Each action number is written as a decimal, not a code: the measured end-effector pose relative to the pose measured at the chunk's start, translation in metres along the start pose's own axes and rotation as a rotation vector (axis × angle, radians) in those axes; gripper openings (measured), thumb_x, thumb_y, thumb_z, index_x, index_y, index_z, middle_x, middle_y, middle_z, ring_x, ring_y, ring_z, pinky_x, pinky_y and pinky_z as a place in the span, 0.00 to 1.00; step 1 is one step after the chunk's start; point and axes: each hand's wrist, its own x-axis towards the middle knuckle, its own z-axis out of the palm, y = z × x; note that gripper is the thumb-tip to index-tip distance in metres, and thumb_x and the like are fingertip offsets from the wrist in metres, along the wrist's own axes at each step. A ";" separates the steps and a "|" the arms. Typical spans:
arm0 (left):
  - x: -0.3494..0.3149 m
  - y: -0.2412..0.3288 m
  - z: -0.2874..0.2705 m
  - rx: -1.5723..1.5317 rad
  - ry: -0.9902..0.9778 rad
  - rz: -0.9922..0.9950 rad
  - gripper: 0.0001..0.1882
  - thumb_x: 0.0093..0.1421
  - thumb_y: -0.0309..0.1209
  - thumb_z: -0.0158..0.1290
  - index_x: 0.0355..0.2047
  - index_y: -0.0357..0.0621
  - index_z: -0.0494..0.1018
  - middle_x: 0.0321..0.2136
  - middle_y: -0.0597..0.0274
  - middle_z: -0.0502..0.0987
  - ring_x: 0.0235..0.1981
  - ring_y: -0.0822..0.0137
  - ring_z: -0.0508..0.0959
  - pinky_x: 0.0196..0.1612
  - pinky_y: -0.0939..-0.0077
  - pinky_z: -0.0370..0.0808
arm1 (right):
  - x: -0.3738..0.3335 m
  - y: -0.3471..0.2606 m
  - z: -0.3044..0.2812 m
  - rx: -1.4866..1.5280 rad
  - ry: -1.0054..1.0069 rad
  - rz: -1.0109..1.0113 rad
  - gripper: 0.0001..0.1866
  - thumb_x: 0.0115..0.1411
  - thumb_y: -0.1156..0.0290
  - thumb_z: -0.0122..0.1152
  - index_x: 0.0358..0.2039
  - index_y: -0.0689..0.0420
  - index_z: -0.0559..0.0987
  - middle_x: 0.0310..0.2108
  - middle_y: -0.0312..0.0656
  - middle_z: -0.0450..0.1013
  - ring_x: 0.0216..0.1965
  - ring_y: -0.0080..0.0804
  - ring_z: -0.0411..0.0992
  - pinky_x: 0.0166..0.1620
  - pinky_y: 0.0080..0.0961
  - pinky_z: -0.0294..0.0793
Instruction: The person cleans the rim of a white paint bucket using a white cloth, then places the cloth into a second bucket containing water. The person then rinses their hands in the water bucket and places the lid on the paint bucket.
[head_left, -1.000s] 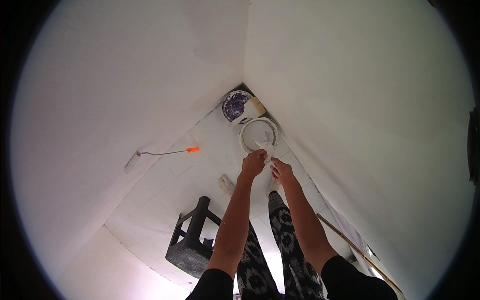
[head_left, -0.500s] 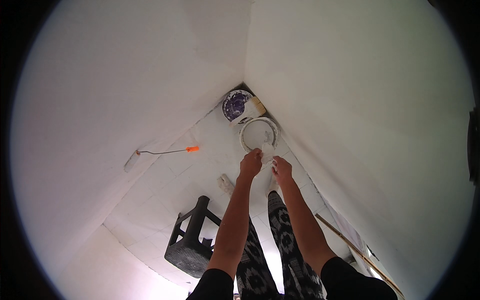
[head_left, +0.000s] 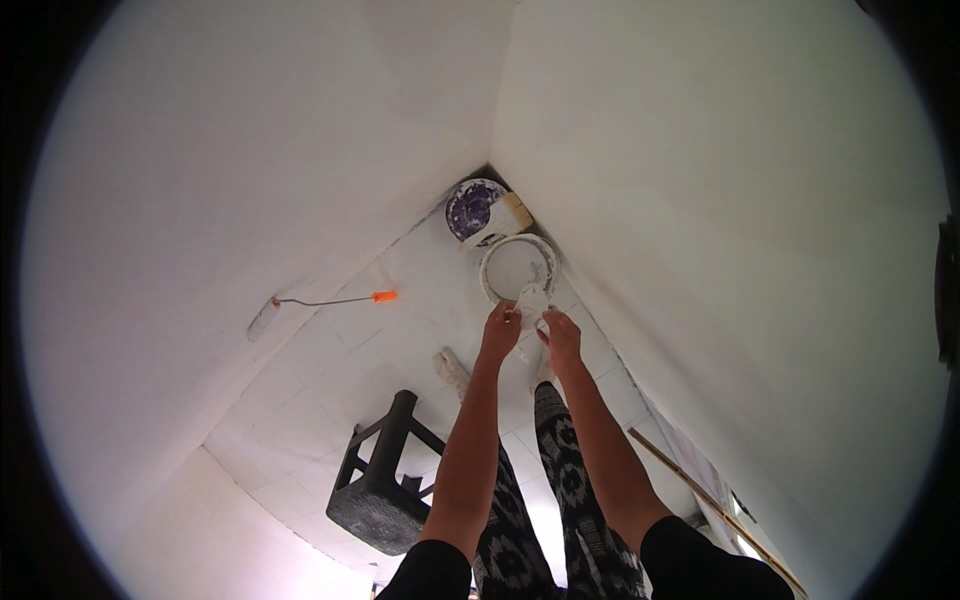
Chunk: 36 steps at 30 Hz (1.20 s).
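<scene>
My left hand and my right hand are close together above the near edge of a round white bucket. Between them hangs a thin, limp whitish piece, cloth or plastic, I cannot tell which. The fingers of both hands are closed on its two sides. It partly covers the near rim of the bucket, which has pale, paint-like content. Just beyond, a wide brush with tan bristles lies across a purple, white-smeared round lid or tub in the corner.
White walls meet at the far corner. Against the left wall leans a paint roller with an orange handle. A dark plastic stool lies on the tiled floor at my left. Along the right wall runs a long thin pole. My feet stand near the bucket.
The whitish piece now looks more spread between my hands. Both hands have shifted slightly, the left one turning and lowering a little. The bucket, brush, roller and stool stay put.
</scene>
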 end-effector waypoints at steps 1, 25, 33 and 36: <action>-0.002 0.000 -0.001 -0.022 0.003 -0.020 0.14 0.59 0.32 0.50 0.42 0.38 0.72 0.31 0.54 0.79 0.33 0.64 0.78 0.38 0.70 0.73 | 0.000 0.000 0.000 -0.022 -0.015 -0.005 0.16 0.59 0.67 0.59 0.46 0.60 0.76 0.51 0.40 0.69 0.50 0.28 0.69 0.47 0.27 0.74; -0.018 0.015 -0.007 -0.278 0.113 -0.335 0.16 0.58 0.40 0.55 0.38 0.41 0.76 0.28 0.66 0.75 0.30 0.75 0.72 0.36 0.77 0.69 | 0.006 -0.001 0.003 -0.445 -0.145 -0.313 0.10 0.58 0.68 0.59 0.34 0.63 0.77 0.33 0.36 0.72 0.38 0.24 0.70 0.45 0.20 0.67; -0.020 0.007 -0.003 -0.431 0.152 -0.330 0.13 0.60 0.38 0.55 0.39 0.42 0.76 0.28 0.68 0.74 0.29 0.75 0.71 0.35 0.78 0.68 | 0.010 0.007 0.003 -0.615 -0.040 -0.594 0.09 0.54 0.72 0.64 0.34 0.61 0.77 0.41 0.43 0.69 0.46 0.34 0.71 0.52 0.27 0.68; -0.020 0.007 -0.003 -0.406 0.147 -0.313 0.13 0.60 0.38 0.55 0.39 0.42 0.76 0.28 0.68 0.74 0.29 0.76 0.70 0.35 0.79 0.68 | 0.006 0.005 0.003 -0.633 -0.038 -0.636 0.10 0.54 0.72 0.64 0.35 0.61 0.77 0.40 0.43 0.70 0.45 0.33 0.71 0.51 0.27 0.69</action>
